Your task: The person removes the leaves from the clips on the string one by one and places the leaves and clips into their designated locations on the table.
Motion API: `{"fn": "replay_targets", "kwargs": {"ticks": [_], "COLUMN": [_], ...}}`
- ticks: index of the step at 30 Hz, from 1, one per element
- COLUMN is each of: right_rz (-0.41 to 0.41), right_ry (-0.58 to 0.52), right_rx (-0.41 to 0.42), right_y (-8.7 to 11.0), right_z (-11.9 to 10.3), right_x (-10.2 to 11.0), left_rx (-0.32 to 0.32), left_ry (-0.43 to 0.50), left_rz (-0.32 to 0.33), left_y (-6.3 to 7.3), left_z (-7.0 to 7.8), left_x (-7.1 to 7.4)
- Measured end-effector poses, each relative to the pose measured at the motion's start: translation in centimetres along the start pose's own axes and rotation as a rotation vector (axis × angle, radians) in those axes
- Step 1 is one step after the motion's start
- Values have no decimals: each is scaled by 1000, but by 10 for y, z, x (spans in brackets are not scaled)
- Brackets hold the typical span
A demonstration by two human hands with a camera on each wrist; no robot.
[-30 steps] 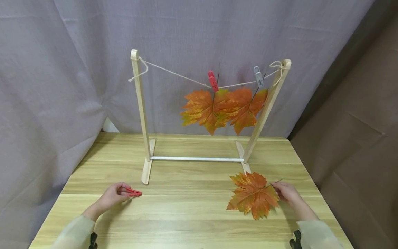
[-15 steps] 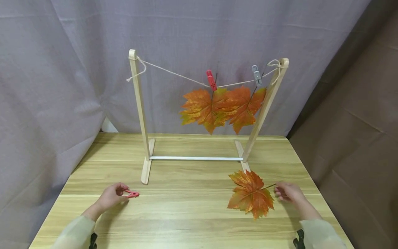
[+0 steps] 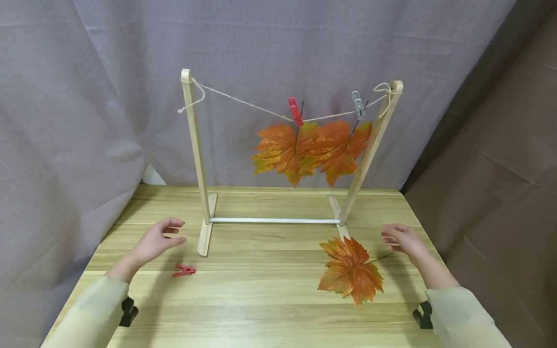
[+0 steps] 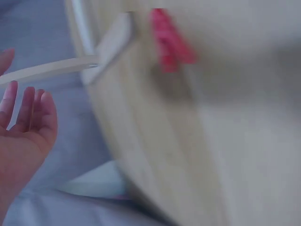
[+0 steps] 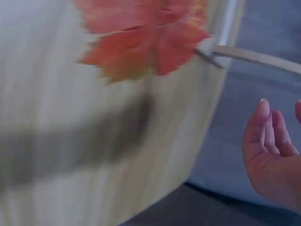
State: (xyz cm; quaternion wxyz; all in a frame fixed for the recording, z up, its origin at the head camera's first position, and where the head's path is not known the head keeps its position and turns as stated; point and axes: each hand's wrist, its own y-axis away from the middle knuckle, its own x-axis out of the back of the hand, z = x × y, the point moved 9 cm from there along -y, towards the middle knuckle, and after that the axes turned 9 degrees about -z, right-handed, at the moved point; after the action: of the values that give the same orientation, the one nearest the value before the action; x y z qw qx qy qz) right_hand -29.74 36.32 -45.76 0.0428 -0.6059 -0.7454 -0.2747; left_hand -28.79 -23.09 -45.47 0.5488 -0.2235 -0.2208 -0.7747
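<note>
My left hand [image 3: 156,242] is raised above the table, fingers relaxed and apart, holding nothing. Below it on the wood lies a red clothespin [image 3: 184,270], also visible in the left wrist view as a blurred red clothespin [image 4: 169,42]. On the other side my right hand [image 3: 404,241] hovers with loosely bent fingers and nothing in them. An orange artificial maple leaf [image 3: 351,271] lies on the table beside it, its stem pointing toward that hand. In the right wrist view the hand [image 5: 273,155] is apart from the leaf [image 5: 146,37].
A wooden stand [image 3: 197,150] carries a sagging string [image 3: 243,102]. From it hang two maple leaves [image 3: 283,150], one under a red clothespin [image 3: 295,111], the other under a grey clothespin [image 3: 359,105]. A white rod [image 3: 274,220] joins the feet. Grey curtain [image 3: 109,96] hangs behind.
My left hand has let go of the red clothespin and risen away from it. My right hand has released the leaf's stem and lifted. Clothespin and leaf stay on the table.
</note>
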Motion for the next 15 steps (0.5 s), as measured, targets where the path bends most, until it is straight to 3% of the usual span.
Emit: {"fn": "replay_targets", "kwargs": {"ticks": [8, 15], "right_rz": [-20, -11], "right_ry": [61, 77], "right_rx": [109, 182], "right_y": [2, 4], "right_z": [-66, -107], "right_x": [-1, -6], "left_rx": [-79, -159], "left_ry": [11, 31], "left_rz": [-23, 7], "left_y": [-17, -28], "left_z": [57, 104], "left_x": [19, 34]}}
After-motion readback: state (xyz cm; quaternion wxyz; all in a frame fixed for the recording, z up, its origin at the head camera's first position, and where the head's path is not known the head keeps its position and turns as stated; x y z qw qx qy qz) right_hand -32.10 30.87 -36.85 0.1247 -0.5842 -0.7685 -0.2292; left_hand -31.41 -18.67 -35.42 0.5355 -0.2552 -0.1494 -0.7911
